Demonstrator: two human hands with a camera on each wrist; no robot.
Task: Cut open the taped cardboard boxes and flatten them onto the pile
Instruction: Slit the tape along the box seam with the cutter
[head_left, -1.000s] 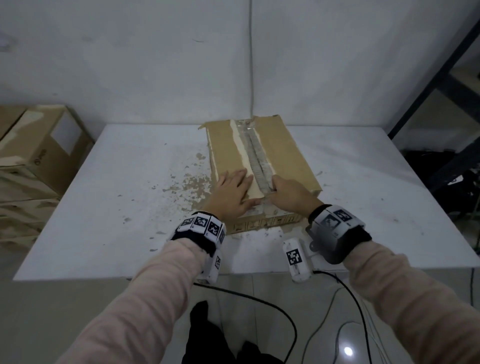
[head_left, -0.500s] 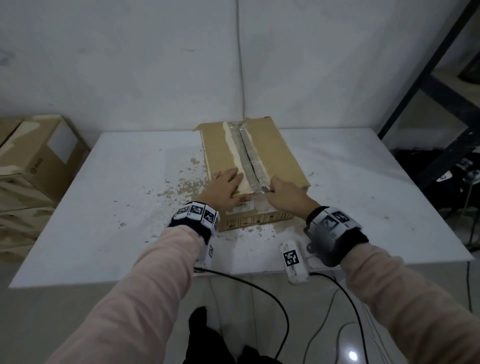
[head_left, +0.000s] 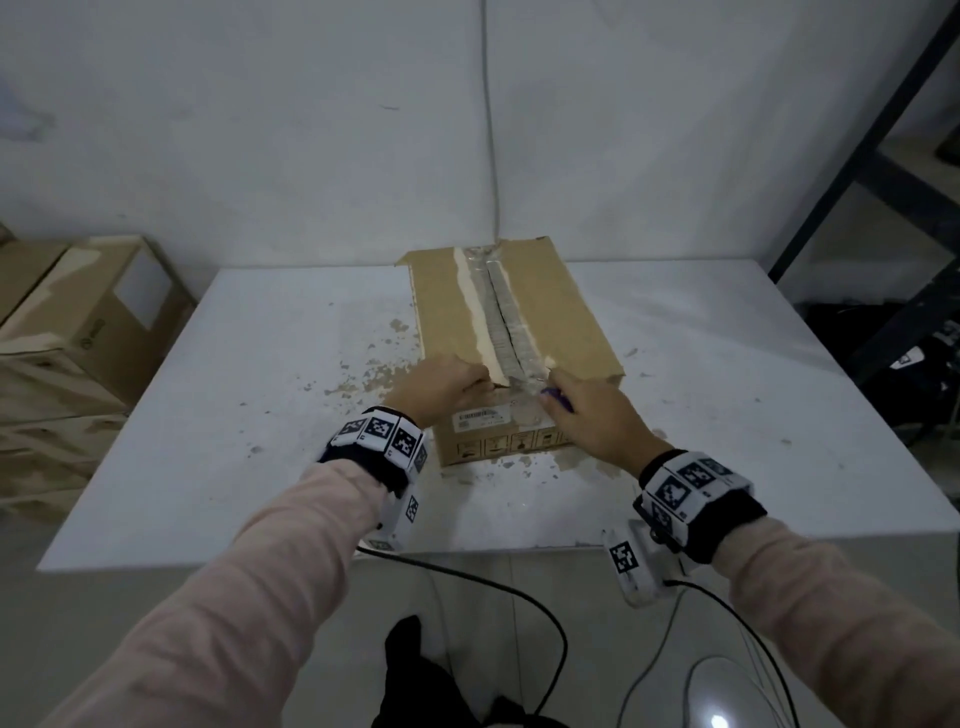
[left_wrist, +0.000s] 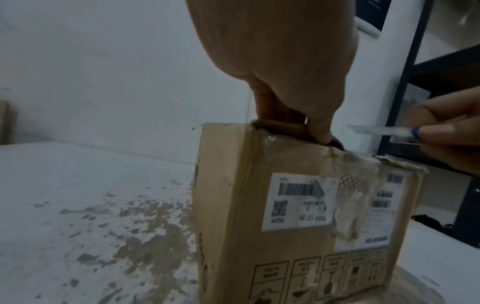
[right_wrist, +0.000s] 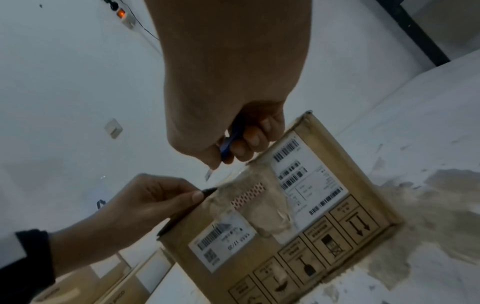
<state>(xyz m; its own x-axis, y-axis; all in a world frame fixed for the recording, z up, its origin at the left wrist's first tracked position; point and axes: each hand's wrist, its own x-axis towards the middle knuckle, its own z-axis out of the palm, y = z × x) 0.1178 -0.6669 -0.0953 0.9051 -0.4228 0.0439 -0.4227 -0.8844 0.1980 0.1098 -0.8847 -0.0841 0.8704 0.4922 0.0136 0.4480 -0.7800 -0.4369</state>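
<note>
A brown cardboard box (head_left: 545, 312) lies lengthwise on the white table (head_left: 234, 389). The clear tape along its top seam (head_left: 501, 322) shows a dark slit. My left hand (head_left: 475, 385) is at the near end of the left top flap, and its fingers (left_wrist: 293, 115) curl over the flap's edge, which bends there. My right hand (head_left: 558, 397) grips a blue-handled knife (right_wrist: 228, 144) just above the near end of the seam, beside the left hand. The bare blade (left_wrist: 376, 130) points toward the left hand. The box's near face (right_wrist: 285, 216) carries labels and torn tape.
More cardboard boxes (head_left: 78, 338) are stacked left of the table. A black metal shelf frame (head_left: 893, 156) stands at the right. Brown worn patches (head_left: 374, 374) mark the tabletop left of the box. Cables (head_left: 519, 597) hang below the table's front edge.
My left hand went from lying flat on the box top to curling over the near edge of the left flap. The right hand drew the knife back to the seam's near end.
</note>
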